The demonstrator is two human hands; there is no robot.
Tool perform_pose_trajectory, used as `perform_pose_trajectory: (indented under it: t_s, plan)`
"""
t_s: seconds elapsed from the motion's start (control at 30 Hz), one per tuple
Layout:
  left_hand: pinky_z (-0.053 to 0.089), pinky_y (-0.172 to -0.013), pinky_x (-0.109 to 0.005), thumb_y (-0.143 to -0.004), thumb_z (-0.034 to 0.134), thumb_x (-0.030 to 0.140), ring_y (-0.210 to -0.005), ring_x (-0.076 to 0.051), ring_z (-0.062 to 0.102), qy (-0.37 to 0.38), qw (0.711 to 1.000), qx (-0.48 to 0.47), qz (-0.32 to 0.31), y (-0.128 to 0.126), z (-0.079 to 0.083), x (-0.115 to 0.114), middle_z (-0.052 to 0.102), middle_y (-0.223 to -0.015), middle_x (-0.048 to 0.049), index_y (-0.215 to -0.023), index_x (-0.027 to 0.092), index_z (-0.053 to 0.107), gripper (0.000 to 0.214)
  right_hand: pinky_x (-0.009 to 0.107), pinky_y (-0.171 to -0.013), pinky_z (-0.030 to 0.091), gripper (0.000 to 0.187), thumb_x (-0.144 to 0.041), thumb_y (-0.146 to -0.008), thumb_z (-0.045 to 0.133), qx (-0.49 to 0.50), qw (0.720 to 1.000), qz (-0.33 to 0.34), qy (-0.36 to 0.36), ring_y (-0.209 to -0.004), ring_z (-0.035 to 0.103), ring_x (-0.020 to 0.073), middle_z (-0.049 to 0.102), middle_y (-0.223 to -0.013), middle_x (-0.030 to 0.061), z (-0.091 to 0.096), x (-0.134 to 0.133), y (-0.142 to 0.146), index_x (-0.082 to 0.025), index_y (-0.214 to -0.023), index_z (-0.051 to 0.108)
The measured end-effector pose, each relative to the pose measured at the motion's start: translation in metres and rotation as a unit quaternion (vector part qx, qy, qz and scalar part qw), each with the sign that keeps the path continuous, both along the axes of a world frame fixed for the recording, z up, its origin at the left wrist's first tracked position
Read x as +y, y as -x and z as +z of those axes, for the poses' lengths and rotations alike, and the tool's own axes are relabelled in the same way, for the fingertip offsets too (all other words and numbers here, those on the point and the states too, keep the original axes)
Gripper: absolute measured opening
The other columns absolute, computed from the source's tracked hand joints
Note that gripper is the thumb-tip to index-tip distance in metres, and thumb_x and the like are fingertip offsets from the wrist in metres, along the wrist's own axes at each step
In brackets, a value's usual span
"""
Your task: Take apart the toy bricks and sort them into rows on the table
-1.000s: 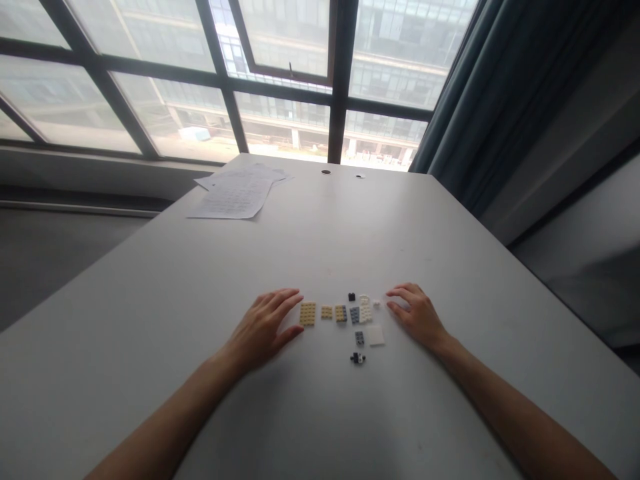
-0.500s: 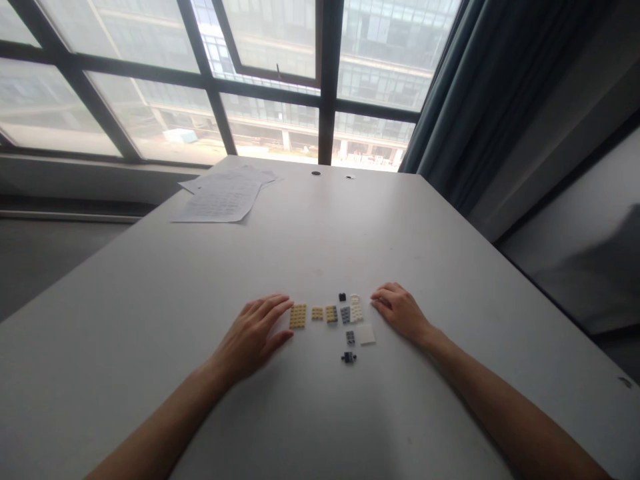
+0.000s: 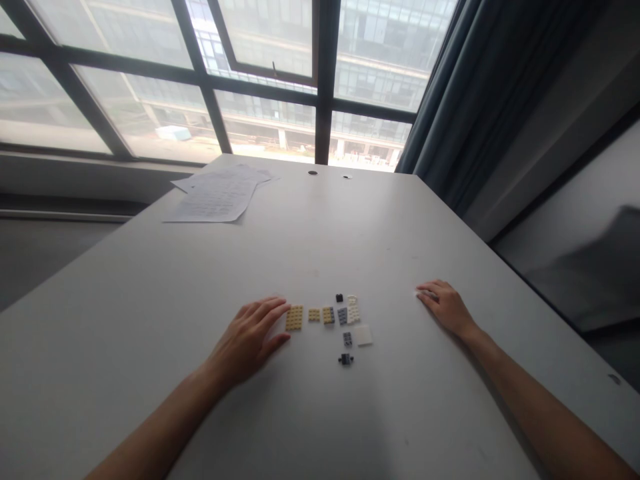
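On the white table my left hand lies with its thumb and fingers apart, the fingertips at the left edge of a tan studded building plate. My right hand rests well right of the pieces, thumb and forefinger tips close together; a pale spot shows there, too small to make out. Between the hands lie a small tan plate, a tan-and-grey piece, a grey plate, white studded pieces, a black brick, a grey brick, a smooth white tile and a dark piece with side pegs.
Printed papers lie at the table's far left. Two round holes, one of them dark, sit near the far edge. Beyond stands a framed window, with a dark blue curtain to the right.
My right hand has moved right, away from the white pieces. My left hand stays beside the large tan plate. The whole view has shifted slightly; the pieces keep their arrangement.
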State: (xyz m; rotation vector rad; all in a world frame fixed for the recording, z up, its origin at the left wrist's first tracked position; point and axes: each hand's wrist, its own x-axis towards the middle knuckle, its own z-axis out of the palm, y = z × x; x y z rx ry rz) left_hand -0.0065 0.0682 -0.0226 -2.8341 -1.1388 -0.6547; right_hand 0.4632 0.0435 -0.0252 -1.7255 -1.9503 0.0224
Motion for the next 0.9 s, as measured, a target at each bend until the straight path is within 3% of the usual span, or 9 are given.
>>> perform_pose_trajectory:
  t_s: [0.13, 0.27, 0.37, 0.43, 0.57, 0.9]
  plan:
    - [0.039, -0.100, -0.042, -0.089, 0.050, 0.040, -0.123, -0.026, 0.047, -0.001, 1.000, -0.003, -0.003, 0.000, 0.000, 0.000, 0.055, -0.130, -0.0105, -0.128, 0.021, 0.048, 0.043, 0.043, -0.090, 0.044, 0.028, -0.035, -0.090, 0.049, 0.008, 0.999, 0.010, -0.049, -0.098, 0.057, 0.0264, 0.065, -0.102, 0.0103, 0.015, -0.009, 0.046, -0.019, -0.105, 0.065]
    - [0.039, -0.100, -0.041, -0.089, 0.050, 0.041, -0.122, -0.025, 0.048, 0.001, 1.000, -0.008, 0.000, -0.001, 0.001, -0.001, 0.056, -0.129, -0.0105, -0.128, 0.021, 0.049, 0.043, 0.042, -0.095, 0.040, 0.032, -0.040, -0.092, 0.048, -0.024, 0.991, 0.131, 0.024, -0.105, 0.054, 0.0245, 0.062, -0.113, 0.0095, 0.033, -0.015, 0.111, -0.022, -0.115, 0.063]
    - [0.039, -0.100, -0.041, -0.090, 0.050, 0.041, -0.122, -0.025, 0.048, 0.003, 1.000, -0.009, 0.001, -0.001, 0.002, -0.001, 0.056, -0.129, -0.0103, -0.127, 0.021, 0.049, 0.043, 0.042, -0.094, 0.039, 0.041, -0.050, -0.090, 0.049, -0.046, 0.987, 0.137, 0.067, -0.108, 0.050, 0.0250, 0.060, -0.116, 0.0100, 0.037, -0.011, 0.142, -0.023, -0.118, 0.061]
    - [0.039, -0.100, -0.041, -0.090, 0.050, 0.041, -0.122, -0.025, 0.048, 0.002, 1.000, -0.011, 0.002, -0.001, 0.002, -0.001, 0.056, -0.129, -0.0100, -0.127, 0.021, 0.049, 0.042, 0.043, -0.094, 0.038, 0.045, -0.055, -0.089, 0.048, -0.065, 0.986, 0.132, 0.083, -0.108, 0.049, 0.0252, 0.059, -0.116, 0.0097, 0.035, -0.007, 0.147, -0.023, -0.118, 0.062]
    - [0.039, -0.100, -0.040, -0.090, 0.050, 0.041, -0.122, -0.025, 0.047, 0.003, 1.000, -0.012, 0.001, 0.001, 0.001, -0.001, 0.056, -0.129, -0.0095, -0.127, 0.021, 0.049, 0.042, 0.042, -0.095, 0.035, 0.045, -0.056, -0.088, 0.048, -0.096, 0.985, 0.121, 0.079, -0.109, 0.048, 0.0249, 0.059, -0.115, 0.0086, 0.027, -0.003, 0.129, -0.025, -0.118, 0.062]
    - [0.039, -0.100, -0.041, -0.089, 0.051, 0.041, -0.121, -0.025, 0.048, 0.003, 1.000, -0.008, -0.002, 0.002, 0.000, 0.000, 0.056, -0.129, -0.0095, -0.127, 0.022, 0.049, 0.043, 0.043, -0.095, 0.031, 0.038, -0.054, -0.086, 0.054, -0.164, 0.985, 0.048, 0.022, -0.112, 0.047, 0.0267, 0.058, -0.119, 0.0075, 0.014, -0.012, 0.033, -0.031, -0.115, 0.065]
